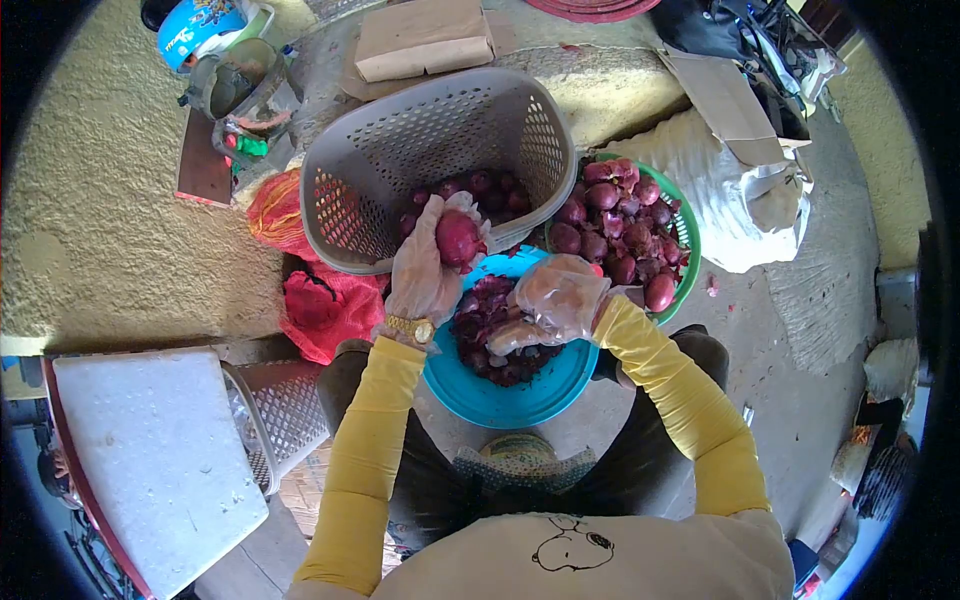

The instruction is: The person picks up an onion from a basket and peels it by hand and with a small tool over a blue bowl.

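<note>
My left hand [425, 265], in a clear plastic glove, is closed round a red onion [459, 240] at the front rim of the grey basket. Over the blue basin [510, 405] my right hand [560, 300], also gloved, has its fingers curled. A small red bit shows at its upper edge, but what it grips is hidden. Dark purple onion skins [505, 370] lie in the basin under both hands. Several onions [480, 190] rest at the bottom of the grey perforated basket [340, 165]. On the right, a green basket [692, 240] is heaped with red onions [625, 225].
Red mesh sacks [330, 310] lie left of the basin. A white foam lid [155, 460] and a pale basket [285, 410] stand at lower left. Behind are a cardboard box [425, 40] and plastic containers [240, 85]. A white sack [735, 200] sits at right.
</note>
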Motion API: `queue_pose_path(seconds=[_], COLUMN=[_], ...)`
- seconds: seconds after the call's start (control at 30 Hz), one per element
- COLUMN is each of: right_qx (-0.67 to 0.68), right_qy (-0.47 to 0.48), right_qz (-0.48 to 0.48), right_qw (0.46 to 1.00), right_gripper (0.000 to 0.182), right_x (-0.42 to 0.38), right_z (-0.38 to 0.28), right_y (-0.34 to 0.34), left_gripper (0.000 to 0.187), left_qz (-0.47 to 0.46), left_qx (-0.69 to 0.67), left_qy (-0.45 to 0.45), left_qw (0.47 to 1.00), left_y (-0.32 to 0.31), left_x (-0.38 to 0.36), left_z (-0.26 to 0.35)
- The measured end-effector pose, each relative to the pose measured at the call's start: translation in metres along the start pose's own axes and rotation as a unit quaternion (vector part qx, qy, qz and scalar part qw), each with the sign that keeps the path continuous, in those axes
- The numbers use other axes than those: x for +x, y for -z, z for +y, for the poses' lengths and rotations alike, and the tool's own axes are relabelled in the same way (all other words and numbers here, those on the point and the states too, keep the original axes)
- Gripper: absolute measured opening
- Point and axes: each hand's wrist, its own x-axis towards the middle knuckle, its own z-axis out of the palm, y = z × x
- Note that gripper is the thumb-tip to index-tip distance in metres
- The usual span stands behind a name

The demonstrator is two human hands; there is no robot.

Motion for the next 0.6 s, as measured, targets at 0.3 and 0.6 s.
queue_pose_path(seconds=[0.3,0.6], right_qx=[0.017,-0.027], right_qy=[-0.008,0.006], right_qz=[0.024,0.041], right_qw=[1.0,0.999], right_gripper=[0.06,0.048], right_x=[0.001,0.005], right_z=[0.001,0.003], right_y=[-0.006,-0.007], left_gripper=[0.049,0.047], left_qz=[0.022,0.053], left_qx=[-0.035,0.03], left_qy=[0.01,0.014], left_qw=[0.999,0.998], left_y=[-0.014,-0.021], left_x=[-0.006,-0.008], left_z=[0.001,0.0])
